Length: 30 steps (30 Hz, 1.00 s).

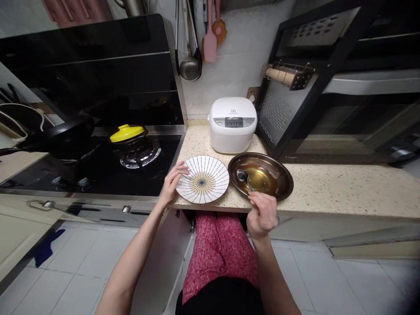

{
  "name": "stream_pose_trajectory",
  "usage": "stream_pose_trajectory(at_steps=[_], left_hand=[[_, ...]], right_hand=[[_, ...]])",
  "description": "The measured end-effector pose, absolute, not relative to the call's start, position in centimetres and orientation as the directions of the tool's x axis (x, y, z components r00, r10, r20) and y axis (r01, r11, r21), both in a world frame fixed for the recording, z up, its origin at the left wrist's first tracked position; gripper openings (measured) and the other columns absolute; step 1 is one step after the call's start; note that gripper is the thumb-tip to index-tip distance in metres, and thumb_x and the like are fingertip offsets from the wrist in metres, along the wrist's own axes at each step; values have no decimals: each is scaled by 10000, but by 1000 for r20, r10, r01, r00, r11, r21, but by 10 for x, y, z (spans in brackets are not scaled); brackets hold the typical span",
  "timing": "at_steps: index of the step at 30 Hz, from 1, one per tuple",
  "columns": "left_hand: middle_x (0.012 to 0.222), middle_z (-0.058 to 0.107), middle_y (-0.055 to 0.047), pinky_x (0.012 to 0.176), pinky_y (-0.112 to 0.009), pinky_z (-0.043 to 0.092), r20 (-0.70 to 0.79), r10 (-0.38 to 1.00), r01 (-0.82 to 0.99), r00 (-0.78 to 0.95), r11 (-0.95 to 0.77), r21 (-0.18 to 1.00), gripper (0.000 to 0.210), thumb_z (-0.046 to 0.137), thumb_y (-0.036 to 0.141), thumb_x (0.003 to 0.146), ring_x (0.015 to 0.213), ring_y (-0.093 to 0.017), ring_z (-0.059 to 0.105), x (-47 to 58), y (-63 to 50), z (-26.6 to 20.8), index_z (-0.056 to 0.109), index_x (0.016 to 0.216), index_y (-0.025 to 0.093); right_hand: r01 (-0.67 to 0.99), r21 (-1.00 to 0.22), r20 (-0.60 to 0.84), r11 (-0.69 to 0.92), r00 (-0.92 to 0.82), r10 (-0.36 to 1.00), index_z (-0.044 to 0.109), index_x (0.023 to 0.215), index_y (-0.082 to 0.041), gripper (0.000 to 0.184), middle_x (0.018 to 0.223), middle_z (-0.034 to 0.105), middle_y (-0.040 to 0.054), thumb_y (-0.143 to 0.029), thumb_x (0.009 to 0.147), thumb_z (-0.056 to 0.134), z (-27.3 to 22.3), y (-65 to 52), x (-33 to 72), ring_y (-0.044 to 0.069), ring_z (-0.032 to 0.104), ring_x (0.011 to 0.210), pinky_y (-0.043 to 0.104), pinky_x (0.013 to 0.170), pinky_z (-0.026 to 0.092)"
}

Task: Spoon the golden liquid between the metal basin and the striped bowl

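A white plate (215, 175) with dark lines radiating from its centre lies on the speckled counter; a thin yellowish liquid seems to cover its middle. My left hand (173, 180) rests at the plate's left rim, fingers stretched over the edge. To the right, touching or almost touching the plate, stands a round metal bowl (287, 177) with yellowish liquid at its bottom. My right hand (262, 212) is closed around the handle of a metal spoon (242, 175), whose head is over the left inside of the bowl.
Behind the dishes stands a white rice cooker (233, 127). At left, a gas stove carries a small pot with a yellow lid (127, 133) and a black wok (72, 131). A black rack with an oven (361, 122) stands at right. Ladles (190, 68) hang on the wall.
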State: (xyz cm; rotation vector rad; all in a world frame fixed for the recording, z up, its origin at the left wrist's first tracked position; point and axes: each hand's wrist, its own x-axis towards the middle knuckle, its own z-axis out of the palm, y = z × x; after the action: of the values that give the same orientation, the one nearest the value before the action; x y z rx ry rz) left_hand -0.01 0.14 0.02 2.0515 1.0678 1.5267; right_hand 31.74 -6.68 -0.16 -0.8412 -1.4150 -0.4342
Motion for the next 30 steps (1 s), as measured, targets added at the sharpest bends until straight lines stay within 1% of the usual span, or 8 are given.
stream_pose_trajectory(at_steps=[4, 8, 11, 15, 20, 24, 28, 30], left_hand=[[1243, 737, -126, 1249, -617, 366, 646, 753, 356, 125, -642, 679, 438, 461, 495, 1057, 1460, -358, 524, 1, 1, 1, 783, 998, 203], [1243, 737, -124, 1247, -617, 370, 646, 753, 356, 122, -641, 680, 434, 465, 494, 1056, 1460, -357, 525, 1, 1, 2, 784, 999, 205], [1239, 740, -125, 1242, -612, 378, 653, 748, 352, 119, -646, 677, 431, 468, 491, 1056, 1453, -356, 533, 1, 2, 1, 786, 993, 207], [1246, 738, -123, 1245, -609, 375, 655, 745, 350, 124, -651, 674, 420, 466, 472, 1060, 1455, -350, 531, 0, 2, 0, 785, 1002, 205], [1248, 736, -122, 1251, -605, 370, 661, 739, 343, 129, -659, 669, 414, 464, 463, 1062, 1458, -348, 526, 0, 2, -1, 783, 1005, 207], [1243, 737, -126, 1248, -606, 375, 659, 741, 352, 128, -655, 668, 435, 457, 481, 1063, 1449, -351, 532, -1, 3, -1, 784, 999, 202], [1243, 736, -124, 1252, -600, 371, 667, 733, 341, 134, -666, 663, 421, 461, 463, 1067, 1449, -348, 532, -1, 3, -1, 784, 1007, 200], [1250, 733, -121, 1254, -598, 367, 671, 728, 333, 138, -673, 661, 404, 465, 442, 1070, 1451, -344, 530, 0, 3, -1, 783, 1011, 200]], right_hand=[[665, -331, 941, 669, 281, 186, 711, 1015, -264, 202, 886, 780, 17, -116, 985, 578, 0, -72, 308, 205, 752, 802, 387, 723, 599], [538, -413, 904, 735, 344, 255, 691, 979, -251, 161, 866, 774, 19, -179, 1024, 554, 3, -79, 294, 212, 759, 788, 395, 709, 602], [454, -460, 884, 763, 316, 345, 685, 970, -240, 169, 870, 769, 25, -180, 1033, 539, 6, -82, 284, 210, 756, 800, 387, 722, 601], [408, -492, 871, 769, 227, 436, 688, 978, -223, 192, 890, 766, 37, -121, 1022, 532, 8, -83, 274, 196, 741, 827, 366, 752, 599], [373, -525, 849, 765, 171, 499, 676, 966, -221, 224, 894, 768, 32, -47, 995, 538, 6, -82, 264, 177, 727, 840, 332, 769, 596], [340, -555, 830, 759, 170, 531, 679, 958, -222, 205, 880, 764, 26, -77, 1007, 543, 3, -80, 258, 174, 729, 844, 315, 769, 591], [251, -649, 761, 718, 189, 621, 681, 976, -221, 219, 852, 718, -1, -105, 1035, 505, 0, -81, 255, 117, 668, 669, 255, 660, 559], [204, -695, 719, 690, 200, 665, 680, 977, -223, 222, 823, 691, -11, -137, 1051, 489, -1, -81, 253, 110, 648, 634, 254, 656, 556]])
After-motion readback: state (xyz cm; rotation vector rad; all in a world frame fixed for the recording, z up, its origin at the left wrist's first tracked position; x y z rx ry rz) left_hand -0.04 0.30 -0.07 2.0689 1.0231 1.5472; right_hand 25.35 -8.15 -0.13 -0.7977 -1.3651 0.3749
